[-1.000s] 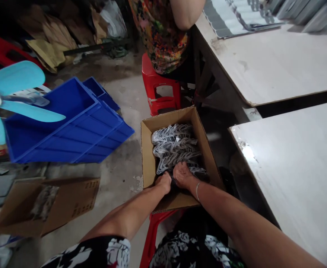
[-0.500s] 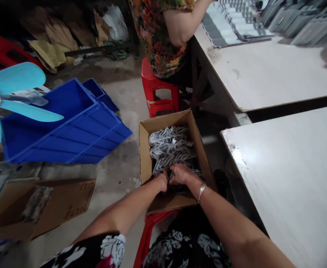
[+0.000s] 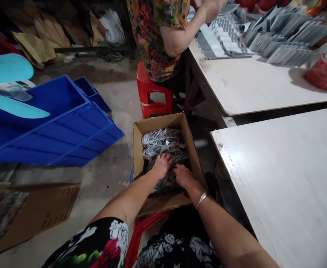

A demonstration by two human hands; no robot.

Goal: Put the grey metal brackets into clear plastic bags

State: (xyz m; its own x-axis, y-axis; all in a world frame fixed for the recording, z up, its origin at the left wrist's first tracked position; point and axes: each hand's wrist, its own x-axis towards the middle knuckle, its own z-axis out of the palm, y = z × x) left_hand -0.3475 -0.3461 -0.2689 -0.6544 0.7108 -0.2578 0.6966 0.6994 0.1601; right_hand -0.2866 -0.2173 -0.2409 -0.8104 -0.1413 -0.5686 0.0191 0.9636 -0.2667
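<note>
Left hand [image 3: 161, 166] has moved up onto the stack. Right hand [image 3: 183, 176] sits lower, just beside it, hands apart. Both are palm-down on grey-and-white serrated flat packs [image 3: 163, 143]; can't tell if either is gripping. Fingers partly sunk in, and the packs under them are dark and hard to make out.

Packs lie in an open brown corrugated cardboard box [image 3: 137, 156], just ahead of the person's black-and-white floral lap [image 3: 107, 238]. What's under the box is hidden.

Outward: long white-topped table [image 3: 278, 193] to the right of the box. Ahead, a co-worker in a floral top [image 3: 155, 41] sits on a red plastic stool [image 3: 152, 89]; co-worker's raised hand [image 3: 212, 7] is cut off by the top edge. Grey serrated pieces [image 3: 289, 44] and a blurred red bag [image 3: 324, 74] lie on the far table [image 3: 253, 82]. Left: tilted blue plastic crate [image 3: 54, 137], teal fan blades [image 3: 4, 69] cut off by the frame.
</note>
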